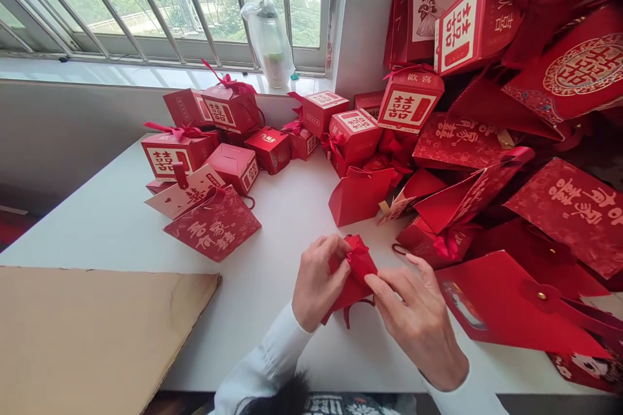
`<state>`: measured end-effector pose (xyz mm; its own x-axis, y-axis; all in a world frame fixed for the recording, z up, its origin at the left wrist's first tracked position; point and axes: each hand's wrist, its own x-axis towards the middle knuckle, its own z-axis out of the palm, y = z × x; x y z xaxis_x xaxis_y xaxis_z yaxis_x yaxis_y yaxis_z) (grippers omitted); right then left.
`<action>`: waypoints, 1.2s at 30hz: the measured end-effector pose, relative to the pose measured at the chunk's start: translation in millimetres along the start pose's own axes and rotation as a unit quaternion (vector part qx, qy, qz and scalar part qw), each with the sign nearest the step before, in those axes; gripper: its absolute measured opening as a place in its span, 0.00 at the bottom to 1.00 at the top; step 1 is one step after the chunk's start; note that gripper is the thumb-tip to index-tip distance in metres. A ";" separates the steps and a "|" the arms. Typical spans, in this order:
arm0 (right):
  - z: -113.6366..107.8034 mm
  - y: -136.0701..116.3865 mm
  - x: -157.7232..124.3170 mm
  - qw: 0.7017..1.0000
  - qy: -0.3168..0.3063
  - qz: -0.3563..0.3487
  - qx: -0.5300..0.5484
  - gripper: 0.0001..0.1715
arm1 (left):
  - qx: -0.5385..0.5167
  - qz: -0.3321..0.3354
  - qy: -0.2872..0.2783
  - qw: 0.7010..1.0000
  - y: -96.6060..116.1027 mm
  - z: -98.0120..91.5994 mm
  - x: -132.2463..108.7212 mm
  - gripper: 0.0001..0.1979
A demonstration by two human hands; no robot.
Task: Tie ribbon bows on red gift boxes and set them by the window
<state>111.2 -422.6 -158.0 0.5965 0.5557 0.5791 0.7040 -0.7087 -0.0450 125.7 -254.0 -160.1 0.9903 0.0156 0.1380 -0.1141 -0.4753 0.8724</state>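
Note:
My hands meet over a small red paper gift box [353, 275] near the table's front edge, its top gathered with a red ribbon. My left hand [318, 282] grips the box's upper corner, fingers curled around the ribbon. My right hand [413, 318] comes in from the right, its thumb and forefinger pinching the ribbon's loop. A thin red cord hangs below the box. Just ahead of my hands stands an open red paper bag [360, 194].
Finished-looking red boxes with double-happiness labels and ribbons [228, 107] stand along the white table [272, 207] by the barred window [160, 6]. Red gift bags [569, 214] pile up at right. A cardboard sheet [92, 337] lies at front left.

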 end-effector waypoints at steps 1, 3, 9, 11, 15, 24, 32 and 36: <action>0.9 -0.7 0.2 1.000 -0.001 0.000 -0.004 0.17 | -0.003 0.000 -0.006 1.000 -0.4 -0.5 -0.1 0.05; 2.7 -2.1 2.8 1.000 -0.011 0.001 -0.010 0.17 | -0.011 0.000 -0.024 1.000 -0.8 -1.9 -0.2 0.04; 7.8 -4.1 7.3 0.998 -0.023 0.041 0.043 0.18 | -0.038 0.003 -0.076 0.996 -1.3 -13.0 -0.9 0.05; 9.3 -4.4 5.7 0.996 -0.019 0.049 0.067 0.19 | -0.055 0.019 -0.103 0.993 -1.7 -19.4 -1.3 0.07; 10.9 -5.3 3.6 0.992 -0.017 0.072 0.104 0.18 | -0.082 0.021 -0.138 0.987 -3.6 -29.9 -0.5 0.11; 13.2 -3.0 -3.3 0.988 -0.051 0.079 0.125 0.19 | -0.059 0.059 -0.101 0.991 -12.6 -24.2 3.5 0.09; 12.0 4.5 -6.6 0.995 -0.078 0.039 0.046 0.21 | -0.007 0.044 -0.067 0.997 -14.8 -22.0 6.4 0.14; 10.8 4.0 -6.0 0.997 -0.074 0.022 0.018 0.23 | -0.004 0.016 -0.072 0.997 -8.7 -23.6 7.4 0.14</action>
<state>114.6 -424.1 -170.4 0.6757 0.5838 0.4501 0.6875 -0.7194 -0.0991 132.2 -229.0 -155.6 0.9873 -0.1257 0.0975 -0.1456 -0.4669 0.8723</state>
